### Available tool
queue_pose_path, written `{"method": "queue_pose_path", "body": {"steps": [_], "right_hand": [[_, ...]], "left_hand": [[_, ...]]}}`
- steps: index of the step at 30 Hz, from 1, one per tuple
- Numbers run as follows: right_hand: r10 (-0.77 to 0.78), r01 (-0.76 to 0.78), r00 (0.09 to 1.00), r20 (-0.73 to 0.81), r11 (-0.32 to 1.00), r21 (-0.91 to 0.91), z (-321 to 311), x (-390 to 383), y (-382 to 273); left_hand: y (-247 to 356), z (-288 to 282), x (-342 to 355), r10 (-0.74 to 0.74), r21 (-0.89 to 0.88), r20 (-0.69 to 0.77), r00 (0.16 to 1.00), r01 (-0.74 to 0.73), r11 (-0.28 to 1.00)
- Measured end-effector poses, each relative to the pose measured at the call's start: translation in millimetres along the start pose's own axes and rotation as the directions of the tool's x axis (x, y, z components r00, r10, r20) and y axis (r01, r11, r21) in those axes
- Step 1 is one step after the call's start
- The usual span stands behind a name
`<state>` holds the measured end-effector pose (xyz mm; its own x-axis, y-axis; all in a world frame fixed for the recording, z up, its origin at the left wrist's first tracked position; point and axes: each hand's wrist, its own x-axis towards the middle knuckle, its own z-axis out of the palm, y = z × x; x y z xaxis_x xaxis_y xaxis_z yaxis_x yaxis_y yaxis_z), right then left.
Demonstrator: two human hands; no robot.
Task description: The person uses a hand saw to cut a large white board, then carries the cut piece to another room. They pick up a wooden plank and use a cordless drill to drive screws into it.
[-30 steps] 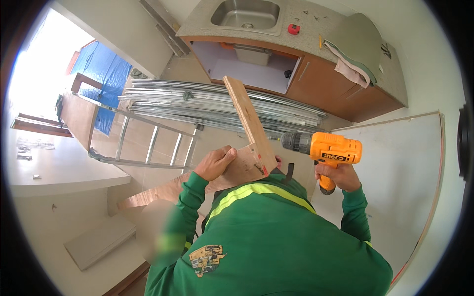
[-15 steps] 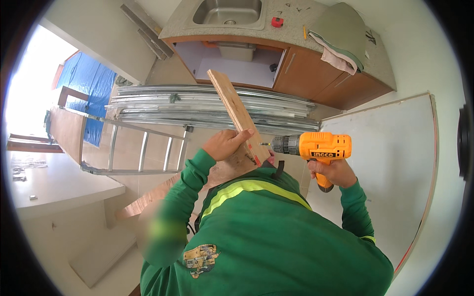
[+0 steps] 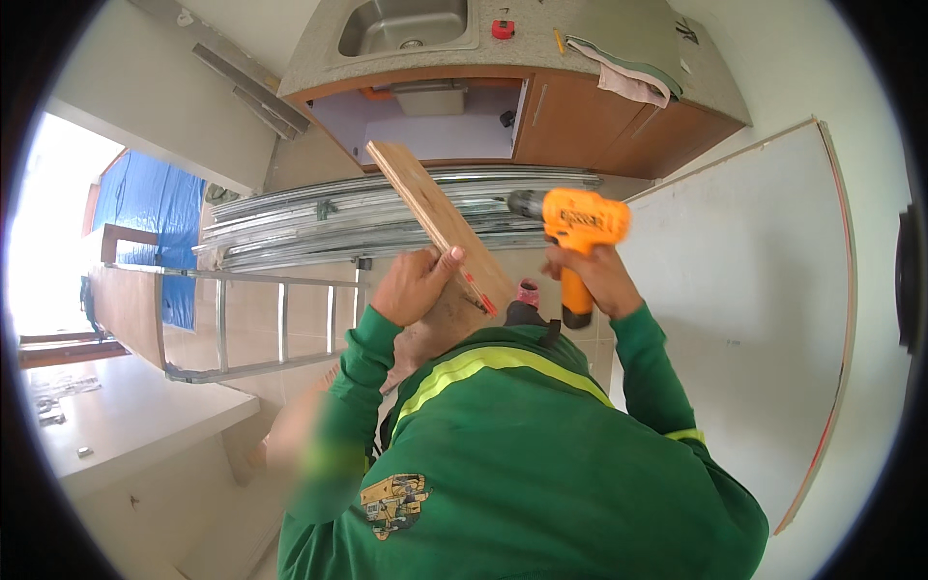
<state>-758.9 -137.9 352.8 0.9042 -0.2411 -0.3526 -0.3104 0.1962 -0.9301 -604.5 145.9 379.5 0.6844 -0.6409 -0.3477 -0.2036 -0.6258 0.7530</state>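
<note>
My left hand [image 3: 418, 287] grips the edge of a wooden board [image 3: 435, 198] near its lower end, thumb on the top face. The board slants away from me, up and to the left, with red marks along its near edge. A second wooden piece [image 3: 430, 333] lies against it near my waist, partly hidden by my left arm. In my right hand [image 3: 597, 275] is an orange cordless drill [image 3: 586, 218], held by its handle to the right of the board and apart from it. Its chuck points left; the bit is too blurred to make out.
Bundled metal channels [image 3: 377, 217] lie across the floor ahead. Beyond them stands a counter with a sink [image 3: 406, 27], a red tape measure [image 3: 503, 29] and folded cloths [image 3: 628, 72]. A ladder [image 3: 251, 319] lies at the left; a grey panel [image 3: 735, 319] is at the right.
The drill has moved away from the board's side and up, its chuck now farther forward. My left hand still grips the board, which has shifted slightly left in view.
</note>
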Motion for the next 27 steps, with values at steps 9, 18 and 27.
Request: {"method": "queue_pose_path", "body": {"steps": [9,18,27], "right_hand": [[0.28,-0.367,0.881,0.382,0.913,0.177,38,87,45],[0.287,-0.44,0.813,0.507,0.872,0.212,48,99,69],[0.392,-0.519,0.765,0.51,0.844,0.13,60,105,59]], "left_hand": [[-27,34,-32,0.448,0.045,-0.422,0.788,-0.476,0.879],[-48,44,-55,0.549,0.023,-0.394,0.737,-0.589,0.807],[-35,33,-59,0.812,0.351,-0.32,0.488,-0.735,0.58]]}}
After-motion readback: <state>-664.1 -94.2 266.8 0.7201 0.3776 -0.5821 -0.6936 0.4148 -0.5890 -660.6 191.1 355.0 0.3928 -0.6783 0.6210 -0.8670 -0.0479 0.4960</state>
